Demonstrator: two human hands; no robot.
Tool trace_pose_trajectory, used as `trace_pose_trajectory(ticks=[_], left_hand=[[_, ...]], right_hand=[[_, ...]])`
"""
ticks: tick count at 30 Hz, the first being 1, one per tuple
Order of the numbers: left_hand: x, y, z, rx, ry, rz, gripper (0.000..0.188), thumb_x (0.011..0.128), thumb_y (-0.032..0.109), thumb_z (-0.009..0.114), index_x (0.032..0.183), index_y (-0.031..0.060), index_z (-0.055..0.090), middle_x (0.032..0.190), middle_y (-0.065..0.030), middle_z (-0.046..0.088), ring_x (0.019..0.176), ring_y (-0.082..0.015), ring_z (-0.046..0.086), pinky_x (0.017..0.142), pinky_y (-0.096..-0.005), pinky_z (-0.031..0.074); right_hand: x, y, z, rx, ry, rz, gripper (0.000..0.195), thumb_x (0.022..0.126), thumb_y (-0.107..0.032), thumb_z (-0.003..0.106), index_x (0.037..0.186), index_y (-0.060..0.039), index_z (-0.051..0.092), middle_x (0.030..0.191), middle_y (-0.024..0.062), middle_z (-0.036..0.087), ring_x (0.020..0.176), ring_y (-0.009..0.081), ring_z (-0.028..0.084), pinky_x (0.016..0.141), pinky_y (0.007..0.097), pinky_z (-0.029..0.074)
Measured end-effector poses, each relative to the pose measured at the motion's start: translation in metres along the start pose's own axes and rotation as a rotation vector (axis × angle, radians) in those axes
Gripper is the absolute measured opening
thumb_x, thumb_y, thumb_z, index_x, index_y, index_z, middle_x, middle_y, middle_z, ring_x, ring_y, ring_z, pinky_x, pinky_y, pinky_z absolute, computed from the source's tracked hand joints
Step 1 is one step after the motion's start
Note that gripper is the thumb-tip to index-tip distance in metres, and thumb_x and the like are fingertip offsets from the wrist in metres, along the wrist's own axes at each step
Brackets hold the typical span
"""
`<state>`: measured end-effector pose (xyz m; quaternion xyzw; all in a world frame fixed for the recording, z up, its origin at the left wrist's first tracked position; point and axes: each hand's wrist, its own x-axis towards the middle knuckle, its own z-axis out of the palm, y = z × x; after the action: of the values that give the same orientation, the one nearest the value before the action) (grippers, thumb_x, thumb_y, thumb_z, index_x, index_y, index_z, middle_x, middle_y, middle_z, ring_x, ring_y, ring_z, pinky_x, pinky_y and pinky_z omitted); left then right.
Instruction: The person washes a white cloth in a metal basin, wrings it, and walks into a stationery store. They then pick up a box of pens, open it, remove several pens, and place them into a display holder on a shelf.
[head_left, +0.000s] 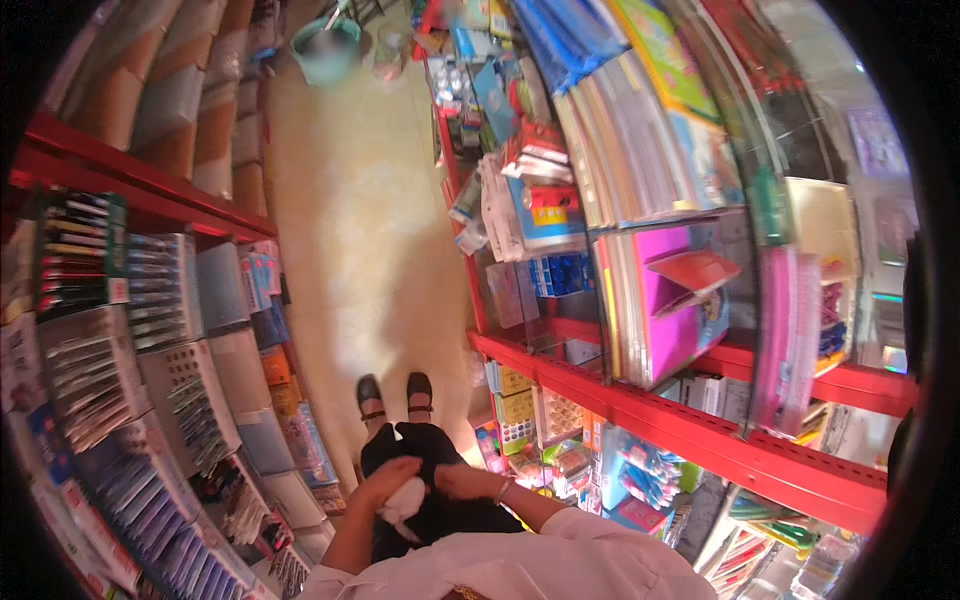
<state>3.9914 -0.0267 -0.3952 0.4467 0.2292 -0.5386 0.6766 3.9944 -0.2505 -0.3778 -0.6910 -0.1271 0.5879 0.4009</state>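
Both hands are low before my body, over my dark clothing (405, 457). My left hand (391, 478) is closed around a crumpled white cloth or tissue (405, 501), part of which hangs below the fingers. Close beside it, my right hand (461, 481) is curled against the dark fabric, a bracelet at its wrist. The fingers of that hand are blurred, so whether they grip anything is unclear.
A narrow aisle floor (360, 195) runs ahead between stocked shelves. At its far end stand a teal bucket (327, 56) and a clear bag (388, 60). Pen boxes (82, 247) line the left; a red shelf beam (675, 427) and stacked folders (630, 150) crowd the right.
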Motion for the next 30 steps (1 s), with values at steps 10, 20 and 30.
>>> trace_pose_trajectory(ticks=[10,20,30], left_hand=[[0.255,0.032,-0.041,-1.303,-0.455,0.517,0.049,0.098,0.026,0.043,0.138,-0.0020,0.039,0.083,-0.0179,0.063,0.052,-0.0271,0.056,0.054,-0.0392,0.049],[0.281,0.123,-0.084,-0.964,-0.633,0.879,0.046,0.094,0.020,0.045,0.132,-0.0064,0.044,0.079,-0.0160,0.059,0.054,-0.0257,0.056,0.047,-0.0337,0.046],[0.236,0.129,-0.083,-0.805,-0.293,0.961,0.035,0.097,0.020,0.040,0.117,-0.0007,0.058,0.069,-0.0109,0.060,0.044,-0.0223,0.049,0.043,-0.0312,0.041]], right_hand=[[0.114,-0.046,-0.295,0.611,1.293,-0.612,0.030,0.099,-0.017,0.053,0.124,-0.0002,0.054,0.118,0.0069,0.059,0.103,0.0131,0.058,0.093,0.0276,0.046],[0.181,-0.042,-0.408,0.787,1.247,-0.966,0.024,0.095,-0.008,0.053,0.115,0.0052,0.050,0.104,0.0156,0.060,0.094,0.0237,0.064,0.082,0.0329,0.056],[0.168,-0.051,-0.361,0.958,1.011,-1.035,0.034,0.094,-0.004,0.049,0.123,0.0094,0.039,0.111,0.0267,0.058,0.098,0.0331,0.064,0.087,0.0387,0.055]])
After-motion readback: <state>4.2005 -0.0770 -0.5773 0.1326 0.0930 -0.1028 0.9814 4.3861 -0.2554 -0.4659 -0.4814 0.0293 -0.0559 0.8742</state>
